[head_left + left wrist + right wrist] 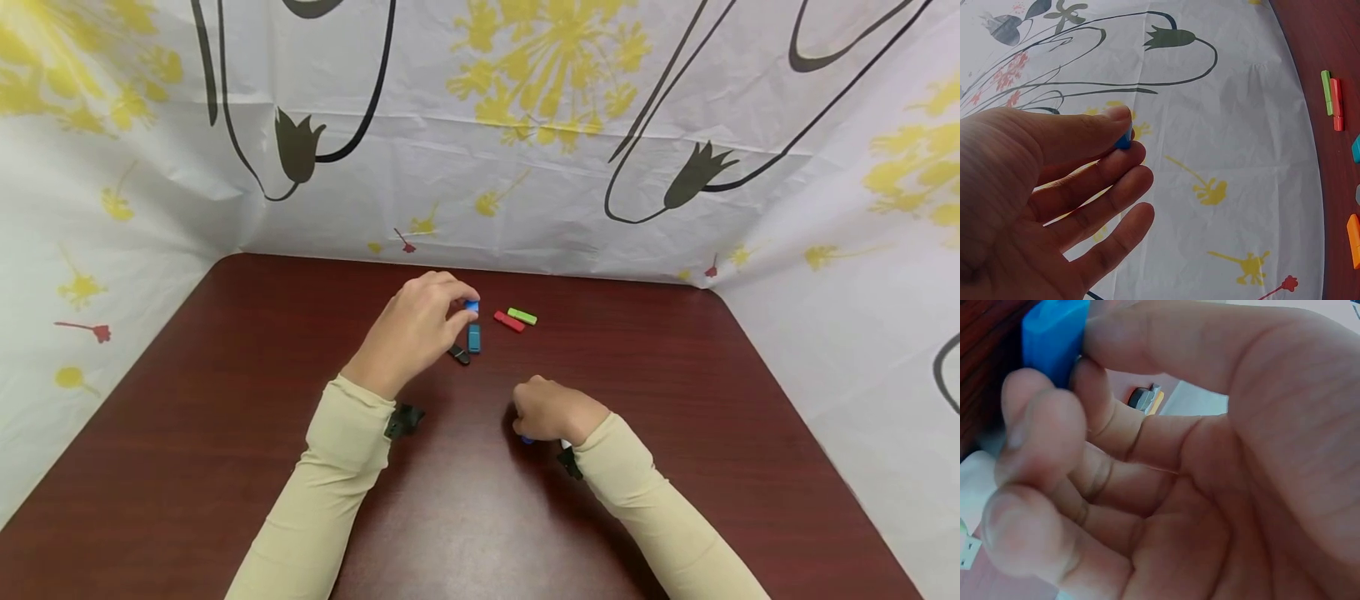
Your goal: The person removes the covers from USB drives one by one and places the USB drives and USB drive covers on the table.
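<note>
My left hand [420,325] is raised over the far middle of the table, pinching a small blue piece [1124,139] between thumb and index finger. Its other fingers spread loosely, and most of the piece is hidden. Nearer and to the right, my right hand [551,411] is low over the tabletop. Its thumb and fingers grip a blue USB stick [1054,340], mostly covered in the head view. Just beyond and below the left hand lie a teal USB stick [474,339] and a black one [460,355].
A red stick [509,322] and a green stick [522,316] lie side by side farther back on the dark red table [660,358]. An orange one [1354,240] shows in the left wrist view. A patterned white sheet [480,192] hangs around the table.
</note>
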Demonstrator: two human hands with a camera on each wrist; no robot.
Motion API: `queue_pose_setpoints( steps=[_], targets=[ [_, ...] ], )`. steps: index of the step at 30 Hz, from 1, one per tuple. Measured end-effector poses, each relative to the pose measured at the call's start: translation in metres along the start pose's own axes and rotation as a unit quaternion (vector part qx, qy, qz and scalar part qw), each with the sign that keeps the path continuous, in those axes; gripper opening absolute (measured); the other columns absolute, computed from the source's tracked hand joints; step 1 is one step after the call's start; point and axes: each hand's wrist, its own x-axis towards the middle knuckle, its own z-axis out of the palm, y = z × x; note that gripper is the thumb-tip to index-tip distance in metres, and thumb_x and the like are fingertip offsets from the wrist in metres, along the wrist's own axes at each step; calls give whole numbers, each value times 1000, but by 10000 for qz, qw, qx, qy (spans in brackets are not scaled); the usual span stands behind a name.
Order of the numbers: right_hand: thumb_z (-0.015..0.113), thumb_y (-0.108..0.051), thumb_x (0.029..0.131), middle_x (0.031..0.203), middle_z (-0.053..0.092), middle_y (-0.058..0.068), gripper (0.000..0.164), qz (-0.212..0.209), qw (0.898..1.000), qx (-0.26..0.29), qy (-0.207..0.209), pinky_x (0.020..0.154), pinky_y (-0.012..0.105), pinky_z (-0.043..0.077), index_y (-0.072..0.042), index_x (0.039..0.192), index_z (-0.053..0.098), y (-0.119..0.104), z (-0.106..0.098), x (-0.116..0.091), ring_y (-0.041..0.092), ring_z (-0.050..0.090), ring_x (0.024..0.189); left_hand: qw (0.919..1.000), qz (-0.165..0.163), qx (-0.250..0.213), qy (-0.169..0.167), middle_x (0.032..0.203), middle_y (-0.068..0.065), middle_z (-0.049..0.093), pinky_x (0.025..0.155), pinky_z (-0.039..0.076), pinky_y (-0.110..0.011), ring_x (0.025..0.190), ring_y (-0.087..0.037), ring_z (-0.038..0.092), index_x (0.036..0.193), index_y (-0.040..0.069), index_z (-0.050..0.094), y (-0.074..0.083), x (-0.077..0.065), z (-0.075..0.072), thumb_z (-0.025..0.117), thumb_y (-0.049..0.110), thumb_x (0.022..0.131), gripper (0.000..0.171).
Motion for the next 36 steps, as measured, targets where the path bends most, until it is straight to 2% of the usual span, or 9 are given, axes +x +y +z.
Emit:
queue_pose_setpoints(
  steps=[2,4,7,8,11,20,23,29,36],
  targets=[
    [72,-23,97,54,59,-5,38,-90,9996,-234,124,51,30,49,-20,60,65,2,3,2,11,56,49,10000,-7,10,-13,121,-7,76,96,61,-39,109,-25,68,119,7,81,0,-1,0,80,15,99,21],
    [71,-19,98,55,58,-3,39,-106,9996,-213,176,53,31,49,-18,60,62,-9,-5,-8,13,55,50,10000,1,17,-22,120,-7,76,95,61,-39,108,-25,68,119,7,81,0,-1,0,80,15,99,21],
    [70,-13,101,55,54,-1,43,-50,10000,-15,63,54,30,46,-14,60,58,-36,-30,-32,14,51,50,10000,19,10,-28,119,-7,76,95,61,-39,107,-25,68,118,7,81,1,0,1,81,15,99,21],
    [70,-13,101,53,51,-2,45,10,9999,134,-20,53,29,44,-14,58,56,-37,-33,-34,13,49,48,10000,23,10,-26,119,-7,76,95,61,-39,107,-25,68,118,7,81,1,0,1,81,15,99,21],
    [71,-12,103,53,46,-2,46,34,9995,311,49,53,25,39,-12,60,53,-56,-55,-55,11,45,48,10000,45,3,-12,119,-7,76,95,61,-39,107,-25,68,118,7,81,2,0,2,81,15,99,21],
    [72,-22,104,70,60,-2,20,15,9938,40,1107,56,30,47,-12,89,64,-61,-86,-76,12,58,57,10000,17,6,-42,122,-8,76,95,61,-39,108,-25,68,122,7,80,3,0,3,81,15,99,24],
    [74,-24,102,74,64,-3,17,-24,9860,-119,1662,58,33,50,-12,92,67,-63,-94,-78,12,59,61,10000,39,23,-44,122,-8,76,94,61,-39,106,-25,68,123,6,80,3,1,4,81,14,99,25],
    [75,-25,101,86,67,-2,14,-164,9615,-163,2739,62,40,57,-13,103,70,-69,-106,-82,14,62,70,9999,88,66,-44,120,-8,76,91,61,-38,101,-24,66,121,6,80,3,1,6,80,14,100,23],
    [72,-23,101,102,69,3,18,-220,9435,-39,3307,70,46,59,-11,114,69,-74,-118,-90,20,65,81,9999,54,67,-89,120,-8,75,92,61,-38,102,-24,66,120,6,80,5,3,8,79,12,100,21]
  ],
)
